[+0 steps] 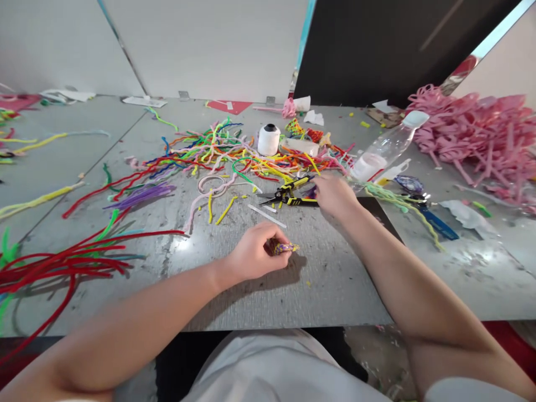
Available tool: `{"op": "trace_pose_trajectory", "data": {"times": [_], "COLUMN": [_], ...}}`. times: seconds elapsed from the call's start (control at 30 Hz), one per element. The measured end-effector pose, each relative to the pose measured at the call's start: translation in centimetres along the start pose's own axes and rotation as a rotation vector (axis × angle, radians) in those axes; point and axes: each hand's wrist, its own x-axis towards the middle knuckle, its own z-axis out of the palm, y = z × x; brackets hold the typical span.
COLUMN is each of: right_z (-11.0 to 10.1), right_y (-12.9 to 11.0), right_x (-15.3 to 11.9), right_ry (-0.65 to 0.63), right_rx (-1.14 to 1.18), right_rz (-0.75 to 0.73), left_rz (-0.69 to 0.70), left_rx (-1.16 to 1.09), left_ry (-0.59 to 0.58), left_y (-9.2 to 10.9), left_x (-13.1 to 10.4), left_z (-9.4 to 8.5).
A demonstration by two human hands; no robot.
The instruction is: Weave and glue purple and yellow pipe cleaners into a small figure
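Observation:
Near the middle of the grey table, my left hand is closed around a small yellow and purple woven piece, whose tip points right. Farther back and to the right, my right hand is beside the handles of black and yellow pliers. The pliers lie with their jaws apart, pointing left. The fingers of my right hand are partly hidden, so their hold is unclear. White strips and short yellow pieces lie close to the pliers' jaws.
Behind the pliers are a white thread spool and many coloured fuzzy stems. Red stems spread at the left. On the right are a clear bottle, a pink ribbon heap and a blue-handled tool.

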Motion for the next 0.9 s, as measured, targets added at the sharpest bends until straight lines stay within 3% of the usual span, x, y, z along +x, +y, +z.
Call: {"op": "trace_pose_trajectory", "data": {"times": [0.27,0.4,0.6,0.9], "right_z": [0.8,0.5,-0.8,-0.9], "right_y": [0.9,1.1,1.0,0.2], "right_x": [1.0,0.8,-0.1,0.5], "right_ry": [-0.071,-0.049,0.093,0.034], "right_rx": [0.035,0.025,-0.009,-0.006], "right_rz": [0.014,0.050,0.160,0.127], "left_rz": [0.023,0.019,0.014,0.010], "left_rx": [0.024,0.011,0.019,0.030], "left_ry": [0.004,0.012,0.021,0.011], "left_y": [0.0,0.1,0.1,0.1], "left_x": [-0.1,0.1,0.2,0.1], "left_z": [0.0,-0.1,-0.2,-0.3]}}
